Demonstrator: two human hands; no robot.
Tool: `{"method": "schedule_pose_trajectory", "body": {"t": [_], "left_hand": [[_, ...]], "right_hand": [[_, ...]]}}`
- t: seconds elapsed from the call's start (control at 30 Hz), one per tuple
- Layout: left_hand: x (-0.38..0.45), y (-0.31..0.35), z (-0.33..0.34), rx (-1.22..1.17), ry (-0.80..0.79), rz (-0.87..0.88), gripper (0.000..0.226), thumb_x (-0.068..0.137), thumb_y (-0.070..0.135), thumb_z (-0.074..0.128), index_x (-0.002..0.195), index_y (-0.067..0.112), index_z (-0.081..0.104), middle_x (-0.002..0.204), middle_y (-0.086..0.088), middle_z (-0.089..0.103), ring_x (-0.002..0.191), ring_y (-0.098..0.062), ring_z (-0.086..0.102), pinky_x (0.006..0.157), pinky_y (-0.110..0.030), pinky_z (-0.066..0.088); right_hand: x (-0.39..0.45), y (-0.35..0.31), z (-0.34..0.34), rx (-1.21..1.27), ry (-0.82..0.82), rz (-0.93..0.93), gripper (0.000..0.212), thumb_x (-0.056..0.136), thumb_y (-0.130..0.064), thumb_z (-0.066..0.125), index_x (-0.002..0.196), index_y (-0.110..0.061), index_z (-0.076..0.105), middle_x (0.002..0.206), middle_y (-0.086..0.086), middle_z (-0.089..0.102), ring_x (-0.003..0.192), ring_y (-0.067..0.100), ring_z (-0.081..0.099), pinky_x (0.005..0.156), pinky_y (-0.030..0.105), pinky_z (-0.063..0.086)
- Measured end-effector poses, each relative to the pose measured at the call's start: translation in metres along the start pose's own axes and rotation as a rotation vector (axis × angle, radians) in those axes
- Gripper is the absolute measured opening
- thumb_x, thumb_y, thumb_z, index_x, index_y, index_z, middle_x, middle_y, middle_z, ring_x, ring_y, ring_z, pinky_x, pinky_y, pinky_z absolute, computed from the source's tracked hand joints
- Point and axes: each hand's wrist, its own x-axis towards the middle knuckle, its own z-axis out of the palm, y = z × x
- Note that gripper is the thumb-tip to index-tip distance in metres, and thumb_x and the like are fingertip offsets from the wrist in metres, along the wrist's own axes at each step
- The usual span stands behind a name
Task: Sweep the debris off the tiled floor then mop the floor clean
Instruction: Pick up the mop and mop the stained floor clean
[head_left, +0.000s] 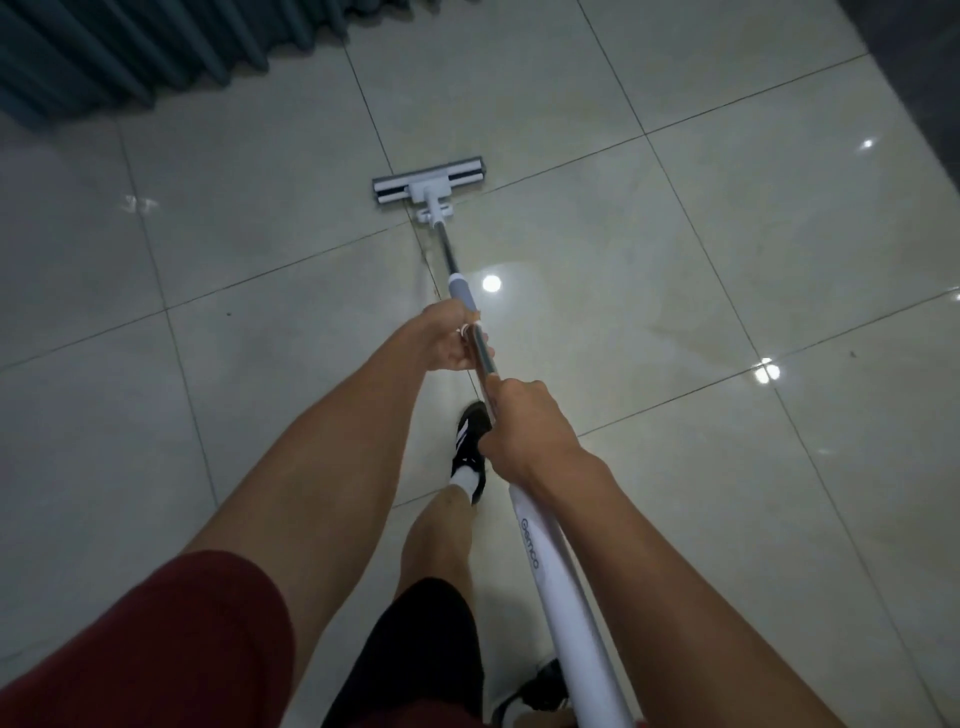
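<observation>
Floor (727, 218) of large glossy pale tiles fills the view, with dark grout lines running diagonally and several ceiling lights mirrored as bright spots on the surface. Pleated grey-blue curtain (130, 47) hangs at the upper left, its hem meeting the tiles. A dark wall (924, 67) closes the upper right corner.

We hold the mop (545, 561) with both hands; it runs from the lower right up toward the centre. Its upper section is a white sleeve with lettering, its middle section is bare metal tube, and a grey collar sits just beyond our left hand. The mop head (430, 179), a flat white and grey bar, lies flat on the floor ahead of us, across a grout line, well apart from the curtain.

Our right hand (524, 436) is clenched around the handle where the white sleeve meets the metal tube. Our left hand (447, 338) sits further down the shaft, its grip wrapped around the tube just below the grey collar.

One black shoe (470, 436) with white stripes and a white sock stands on the tiles under the handle, between our forearms. Small dark specks (228, 314) lie on the tiles to the left and far right.
</observation>
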Motion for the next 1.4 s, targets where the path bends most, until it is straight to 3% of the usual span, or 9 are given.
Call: {"method": "schedule_pose_trajectory", "body": {"t": [0.17,0.33,0.5,0.57,0.63,0.77,0.97,1.2,1.4], "left_hand": [[-0.064,-0.119,0.021,-0.030,-0.007,-0.002,0.022,0.104,0.013,0.045,0.086,0.003,0.054,0.087,-0.013,0.060,0.080,-0.028,0.065,0.061,-0.038,0.055],[-0.114,-0.205,0.046,-0.048,0.018,-0.011,0.020,0.103,0.012,0.045,0.086,0.003,0.054,0.081,-0.012,0.062,0.072,-0.026,0.066,0.051,-0.033,0.057],[-0.135,-0.271,0.064,-0.101,0.008,-0.056,0.016,0.101,0.008,0.045,0.088,0.002,0.052,0.078,-0.014,0.062,0.071,-0.029,0.066,0.063,-0.041,0.058],[-0.133,-0.280,0.066,-0.138,0.059,-0.024,0.009,0.099,0.007,0.049,0.099,-0.001,0.054,0.079,-0.015,0.064,0.066,-0.031,0.069,0.057,-0.038,0.059],[-0.127,-0.277,0.062,-0.165,0.124,0.015,0.020,0.097,0.005,0.052,0.114,-0.004,0.055,0.086,-0.018,0.065,0.064,-0.032,0.070,0.052,-0.037,0.059],[-0.109,-0.246,0.049,-0.195,0.180,0.062,0.030,0.095,0.002,0.058,0.123,-0.009,0.054,0.091,-0.022,0.065,0.064,-0.035,0.070,0.048,-0.040,0.058],[-0.067,-0.167,0.009,-0.177,0.195,0.083,0.019,0.095,0.006,0.059,0.111,-0.005,0.057,0.087,-0.020,0.065,0.065,-0.035,0.069,0.051,-0.040,0.059],[0.019,-0.006,-0.075,-0.149,0.268,0.127,0.018,0.097,0.010,0.055,0.107,-0.005,0.058,0.079,-0.018,0.064,0.055,-0.029,0.067,0.062,-0.047,0.063],[0.073,0.125,-0.154,-0.124,0.283,0.166,0.024,0.099,0.023,0.053,0.100,0.001,0.059,0.077,-0.017,0.065,0.056,-0.028,0.068,0.061,-0.040,0.059]], "right_hand": [[-0.103,0.042,0.065,-0.038,0.004,-0.039,0.033,0.084,-0.003,0.062,0.116,-0.011,0.059,0.101,0.009,0.060,0.078,0.024,0.047,0.049,0.022,0.029],[-0.191,0.073,0.093,-0.043,0.001,-0.051,0.021,0.082,-0.006,0.065,0.093,-0.017,0.051,0.090,0.008,0.053,0.074,0.025,0.048,0.046,0.024,0.027],[-0.257,0.100,0.122,-0.039,-0.017,-0.041,0.033,0.084,-0.005,0.062,0.116,-0.015,0.058,0.086,0.003,0.046,0.074,0.025,0.047,0.064,0.029,0.042],[-0.262,0.103,0.127,-0.026,0.010,-0.040,0.036,0.084,-0.006,0.060,0.119,-0.015,0.059,0.081,0.001,0.045,0.072,0.025,0.047,0.064,0.031,0.045],[-0.257,0.098,0.127,-0.012,0.028,-0.044,0.040,0.084,-0.006,0.060,0.123,-0.015,0.059,0.075,-0.002,0.042,0.074,0.025,0.047,0.065,0.031,0.044],[-0.225,0.079,0.116,0.000,0.055,-0.022,0.046,0.083,-0.001,0.060,0.125,-0.019,0.062,0.081,0.001,0.046,0.076,0.025,0.048,0.067,0.030,0.046],[-0.144,0.035,0.087,0.003,0.070,-0.007,0.042,0.085,0.000,0.058,0.123,-0.017,0.062,0.084,0.002,0.047,0.074,0.026,0.047,0.065,0.029,0.041],[0.022,-0.064,0.038,-0.003,0.093,-0.001,0.037,0.087,0.002,0.054,0.120,-0.011,0.060,0.077,-0.001,0.040,0.073,0.023,0.046,0.064,0.030,0.040],[0.151,-0.158,-0.008,0.041,0.128,-0.004,0.024,0.085,0.001,0.055,0.107,-0.006,0.061,0.082,0.004,0.045,0.059,0.016,0.040,0.062,0.030,0.038]]}}
